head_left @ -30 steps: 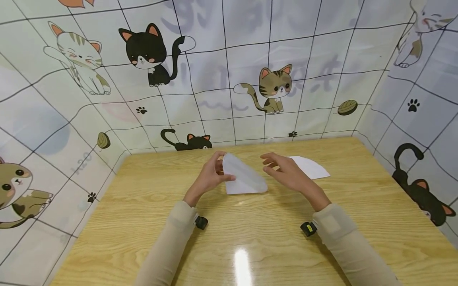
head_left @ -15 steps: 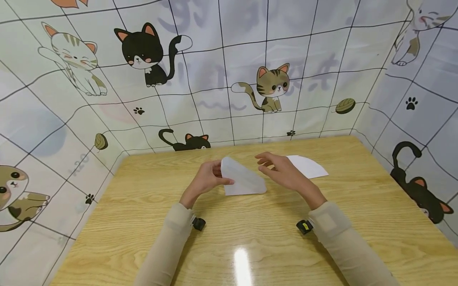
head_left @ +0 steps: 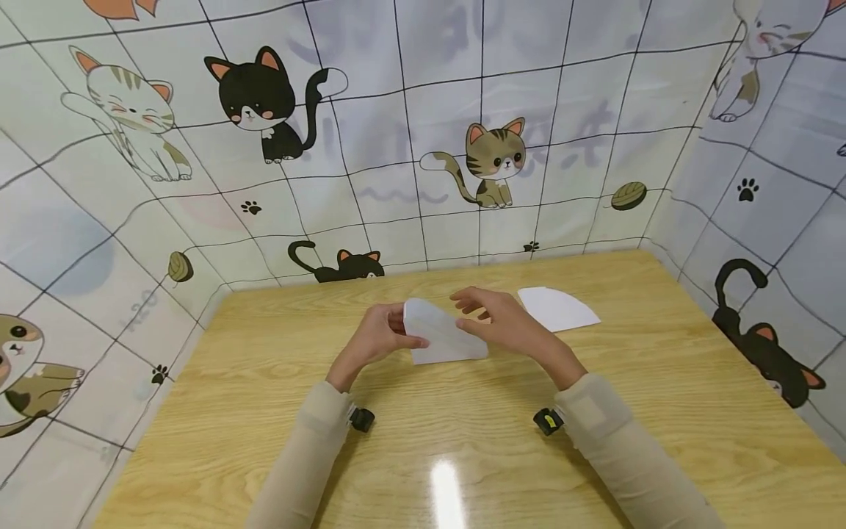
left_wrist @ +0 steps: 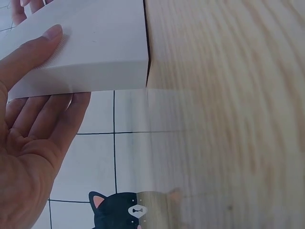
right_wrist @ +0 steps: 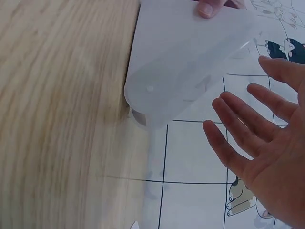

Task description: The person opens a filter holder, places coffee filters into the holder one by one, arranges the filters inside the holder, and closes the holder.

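Note:
A white, thin, box-like holder with a slanting top stands on the table in the head view. My left hand grips its left side, thumb on the near face and fingers behind. In the left wrist view, the holder shows a flat face and a narrow side. A translucent, round-cornered part of the holder shows in the right wrist view. Close to its right side is my right hand, fingers spread and slightly bent, holding nothing. To the right lies a white fan-shaped piece, apparently paper.
The wooden table meets a cat-printed wall covering at the back and sides. Dark wrist cameras sit at the left cuff and the right cuff. A bright reflection lies on the tabletop.
My right hand has moved left, closer to the holder, uncovering more of the fan-shaped piece. My left fingers have come down from the holder's upper corner, and its top appears lower. The view has shifted slightly.

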`<move>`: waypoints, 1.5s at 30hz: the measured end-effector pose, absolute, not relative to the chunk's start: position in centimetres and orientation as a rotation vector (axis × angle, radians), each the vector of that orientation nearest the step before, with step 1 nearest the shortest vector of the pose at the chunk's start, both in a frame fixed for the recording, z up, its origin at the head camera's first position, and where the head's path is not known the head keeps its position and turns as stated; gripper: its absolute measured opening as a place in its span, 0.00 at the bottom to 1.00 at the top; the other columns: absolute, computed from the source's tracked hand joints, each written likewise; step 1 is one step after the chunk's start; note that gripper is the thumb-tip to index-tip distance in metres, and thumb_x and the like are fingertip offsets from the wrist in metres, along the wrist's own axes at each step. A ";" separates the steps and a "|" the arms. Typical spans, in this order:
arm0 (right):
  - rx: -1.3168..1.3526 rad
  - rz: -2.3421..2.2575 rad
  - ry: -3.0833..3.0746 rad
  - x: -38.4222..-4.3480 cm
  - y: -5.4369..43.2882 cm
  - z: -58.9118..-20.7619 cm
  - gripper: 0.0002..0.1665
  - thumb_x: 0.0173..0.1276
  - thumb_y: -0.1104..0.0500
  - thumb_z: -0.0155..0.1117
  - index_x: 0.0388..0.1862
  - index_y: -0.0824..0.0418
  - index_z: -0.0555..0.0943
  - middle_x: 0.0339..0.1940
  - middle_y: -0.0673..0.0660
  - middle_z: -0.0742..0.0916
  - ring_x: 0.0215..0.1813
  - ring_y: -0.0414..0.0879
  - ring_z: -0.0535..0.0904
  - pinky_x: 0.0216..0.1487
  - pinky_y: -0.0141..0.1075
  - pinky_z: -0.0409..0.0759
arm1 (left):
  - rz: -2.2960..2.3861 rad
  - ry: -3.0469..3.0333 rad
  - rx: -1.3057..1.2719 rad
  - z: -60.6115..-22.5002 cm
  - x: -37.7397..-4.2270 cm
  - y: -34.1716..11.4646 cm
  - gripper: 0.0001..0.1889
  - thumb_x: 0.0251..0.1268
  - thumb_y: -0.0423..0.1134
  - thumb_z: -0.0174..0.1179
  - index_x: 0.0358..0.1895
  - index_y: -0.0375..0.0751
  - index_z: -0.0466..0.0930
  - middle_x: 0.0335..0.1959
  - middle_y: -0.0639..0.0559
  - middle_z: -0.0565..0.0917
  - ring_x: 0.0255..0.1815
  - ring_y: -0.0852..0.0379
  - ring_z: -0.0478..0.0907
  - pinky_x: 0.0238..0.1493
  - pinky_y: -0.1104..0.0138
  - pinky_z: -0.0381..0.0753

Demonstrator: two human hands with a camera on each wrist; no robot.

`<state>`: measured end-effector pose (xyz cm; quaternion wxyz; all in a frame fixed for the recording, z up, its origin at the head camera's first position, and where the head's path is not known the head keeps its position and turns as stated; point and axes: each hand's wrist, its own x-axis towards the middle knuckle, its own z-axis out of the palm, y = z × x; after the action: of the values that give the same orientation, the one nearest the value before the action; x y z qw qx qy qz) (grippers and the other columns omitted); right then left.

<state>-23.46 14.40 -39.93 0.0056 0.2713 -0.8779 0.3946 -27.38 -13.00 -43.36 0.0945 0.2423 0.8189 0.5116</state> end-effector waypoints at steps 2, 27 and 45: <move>0.875 1.223 -2.758 -23.5 13.8 -40.1 0.28 0.77 0.53 0.66 0.72 0.57 0.75 0.64 0.62 0.85 0.63 0.56 0.83 0.62 0.56 0.81 | 1.513 2.437 0.710 -43.3 -27.2 -13.3 0.23 0.52 0.35 0.81 0.53 0.42 0.88 0.45 0.45 0.92 0.41 0.53 0.91 0.43 0.63 0.89; 0.970 1.104 -2.754 -23.3 11.7 -41.3 0.32 0.74 0.56 0.69 0.73 0.59 0.73 0.63 0.58 0.86 0.63 0.53 0.83 0.59 0.51 0.83 | 1.421 2.436 0.739 -43.5 -26.8 -14.0 0.20 0.55 0.35 0.79 0.53 0.39 0.88 0.45 0.43 0.92 0.41 0.52 0.92 0.42 0.63 0.89; 0.965 1.124 -2.664 -23.3 11.7 -42.2 0.33 0.72 0.59 0.70 0.74 0.59 0.74 0.69 0.59 0.83 0.65 0.57 0.83 0.59 0.52 0.84 | 1.307 2.426 0.841 -43.1 -27.3 -13.2 0.23 0.62 0.36 0.75 0.61 0.38 0.82 0.50 0.42 0.90 0.44 0.53 0.90 0.44 0.64 0.88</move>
<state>-23.33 11.67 -42.24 0.0466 0.3163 -0.8730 0.3684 -27.27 -13.23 -43.15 0.1300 0.2894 0.8348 0.4500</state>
